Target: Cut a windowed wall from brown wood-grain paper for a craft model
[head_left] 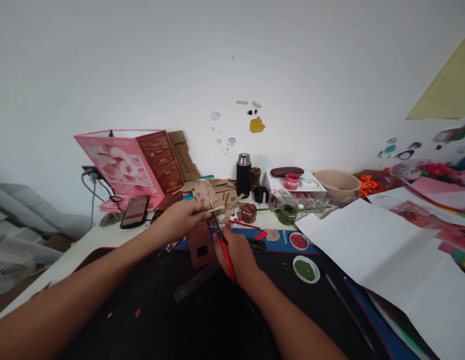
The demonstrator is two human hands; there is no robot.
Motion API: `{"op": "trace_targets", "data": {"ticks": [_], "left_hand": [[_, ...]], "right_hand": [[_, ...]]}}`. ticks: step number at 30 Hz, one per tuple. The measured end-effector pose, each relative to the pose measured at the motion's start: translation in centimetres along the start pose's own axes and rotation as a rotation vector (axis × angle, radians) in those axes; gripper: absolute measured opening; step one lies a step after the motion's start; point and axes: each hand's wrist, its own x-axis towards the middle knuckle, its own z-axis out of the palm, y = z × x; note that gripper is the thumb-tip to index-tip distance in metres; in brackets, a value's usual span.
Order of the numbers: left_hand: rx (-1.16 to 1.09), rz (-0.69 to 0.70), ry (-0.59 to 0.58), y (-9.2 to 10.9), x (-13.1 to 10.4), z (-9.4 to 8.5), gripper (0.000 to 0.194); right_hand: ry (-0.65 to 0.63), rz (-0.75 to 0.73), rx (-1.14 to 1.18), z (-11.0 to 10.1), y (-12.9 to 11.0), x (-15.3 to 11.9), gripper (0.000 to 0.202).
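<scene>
My right hand is closed around red-handled scissors. Their blades point up and away, crossing just beside the fingertips of my left hand. That left hand pinches a thin pale piece of cardboard, which meets the blades. Right behind the fingers is a tan printed cardboard piece; whether it is part of the held piece I cannot tell. Below the hands lies a brown-painted cardboard piece with a dark square on it. A clear ruler rests on the black mat, partly under my right hand.
Brown and green paint jars stand behind, near a black thermos. Paint-filled lids, one red and one green, lie at right beside white paper. A phone leans against a pink box.
</scene>
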Motion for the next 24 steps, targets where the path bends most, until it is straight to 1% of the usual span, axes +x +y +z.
{"op": "trace_targets", "data": {"ticks": [2, 4, 5, 7, 10, 15, 20, 24], "left_hand": [[0.104, 0.0, 0.122, 0.4, -0.7, 0.8, 0.034], [0.207, -0.023, 0.215, 0.7, -1.5, 1.6, 0.038], [0.299, -0.031, 0.255, 0.8, -1.8, 1.9, 0.038], [0.452, -0.048, 0.298, 1.0, -2.0, 2.4, 0.039], [0.575, -0.061, 0.296, 1.1, -1.8, 2.7, 0.039], [0.629, -0.054, 0.27, 0.9, -1.5, 2.6, 0.037], [0.673, 0.003, 0.248, -0.2, -2.0, 2.3, 0.043], [0.761, 0.045, 0.254, -1.0, -2.4, 2.5, 0.045]], "right_hand": [[0.018, 0.009, 0.013, -0.3, 0.2, 0.2, 0.024], [0.029, 0.012, 0.028, -0.5, 0.3, 0.2, 0.022], [0.031, 0.011, 0.034, -0.6, 0.3, 0.2, 0.022], [0.031, 0.007, 0.044, -0.6, 0.3, 0.2, 0.021], [0.028, 0.003, 0.049, -0.7, 0.2, 0.1, 0.021], [0.015, 0.0, 0.065, -1.1, 0.0, -0.1, 0.021], [-0.016, -0.009, 0.104, -1.5, -0.3, -0.1, 0.025], [-0.047, -0.013, 0.167, -1.3, -0.2, -0.1, 0.03]]}}
